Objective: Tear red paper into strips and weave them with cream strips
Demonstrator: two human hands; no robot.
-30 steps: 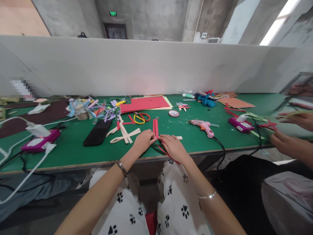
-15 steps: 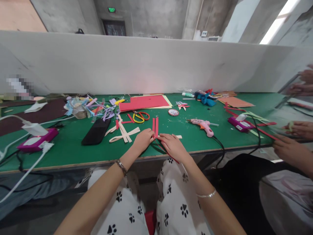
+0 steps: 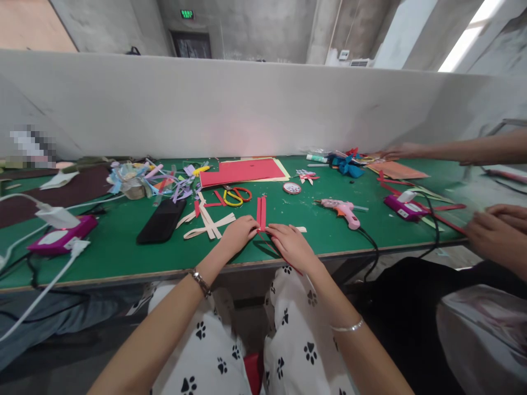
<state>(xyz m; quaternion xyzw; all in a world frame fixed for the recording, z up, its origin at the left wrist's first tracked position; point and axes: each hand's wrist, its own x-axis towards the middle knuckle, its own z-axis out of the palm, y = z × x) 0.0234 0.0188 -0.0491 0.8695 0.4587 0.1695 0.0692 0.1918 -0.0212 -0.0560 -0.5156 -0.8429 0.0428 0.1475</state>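
Between my hands, near the table's front edge, red paper strips point(image 3: 261, 213) stand out side by side away from me, and a longer red strip curves down toward my lap. My left hand point(image 3: 240, 233) pinches the strips' near end from the left. From the right, my right hand point(image 3: 290, 241) has its fingers closed on the same strips. A pale strip end point(image 3: 302, 229) shows beyond the right hand. Cream paper strips point(image 3: 211, 219), crossed and looped, lie left of my left hand. Scissors point(image 3: 236, 196) with yellow and orange handles rest just beyond.
A black phone point(image 3: 162, 221) lies left. Red card sheets point(image 3: 242, 173) are at the back. To the right are a pink glue gun point(image 3: 341, 211) with its cable, a small round tin point(image 3: 292, 188) and a purple power strip point(image 3: 405, 207). Other people's hands point(image 3: 500, 230) work at far right.
My hands stay nearly in place, with a slight shift of the fingers at the strips. At the right, another person's arm now reaches across to the table's back.
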